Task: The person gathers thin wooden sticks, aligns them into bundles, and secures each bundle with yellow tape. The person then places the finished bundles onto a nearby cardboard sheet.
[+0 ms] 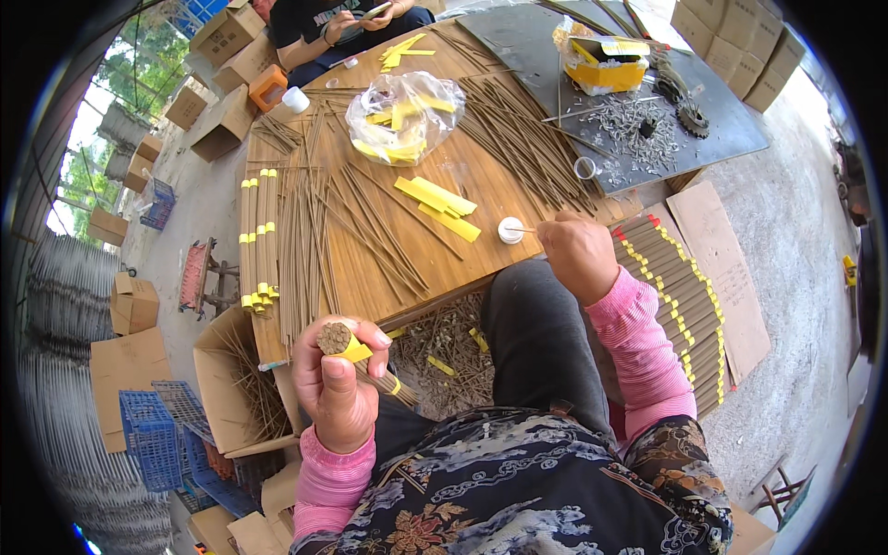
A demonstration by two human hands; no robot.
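With the hands apart, the left hand [340, 393] clamped round the bundle [334, 339] by the bench [455, 276] and the right hand [580, 252] pinching a stick [525, 230] at the pot [510, 232], a slack left grip could let the yellow strip [357, 351] unwrap.

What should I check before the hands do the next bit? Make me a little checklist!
1. Left hand gripping the brown stick bundle: ok.
2. Yellow strip at the bundle's top end: ok. 
3. That strip stuck down flat: cannot tell.
4. Right hand holding the thin stick: ok.
5. Thin stick's tip at the small white jar: ok.
6. Loose yellow strips lying on the wooden table: ok.
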